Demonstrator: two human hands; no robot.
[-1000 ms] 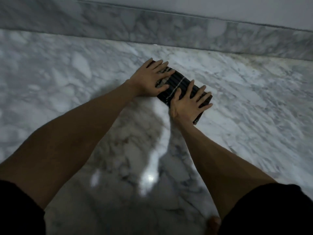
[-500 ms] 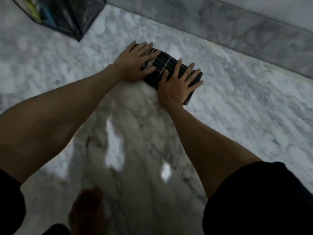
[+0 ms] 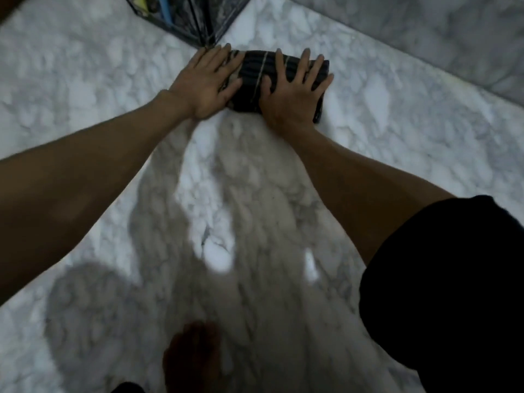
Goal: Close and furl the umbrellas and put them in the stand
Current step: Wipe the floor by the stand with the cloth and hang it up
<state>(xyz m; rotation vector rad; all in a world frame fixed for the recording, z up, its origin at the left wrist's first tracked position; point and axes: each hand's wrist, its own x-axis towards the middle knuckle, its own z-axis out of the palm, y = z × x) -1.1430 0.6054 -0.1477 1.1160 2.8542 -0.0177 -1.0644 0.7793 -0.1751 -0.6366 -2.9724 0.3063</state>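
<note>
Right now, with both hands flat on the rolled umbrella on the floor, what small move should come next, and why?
Probably curl the fingers round the umbrella and lift it. The left hand and right hand press flat with fingers spread, so neither grips it yet. It already lies as a tight bundle on the marble floor, and the stand sits just beyond it.

Both hands flat on the rolled umbrella (image 3: 255, 78) on the marble floor (image 3: 85, 80); left hand (image 3: 207, 83) & right hand (image 3: 295, 92) side by side, fingers spread. Just beyond the left fingertips: corner of a dark mesh stand (image 3: 204, 21), nearly touching, so tight there. Marble skirting (image 3: 425, 38) runs far right, w/ open floor between. Left, right & near side all bare floor. Bare foot (image 3: 192, 358) well back.
</note>
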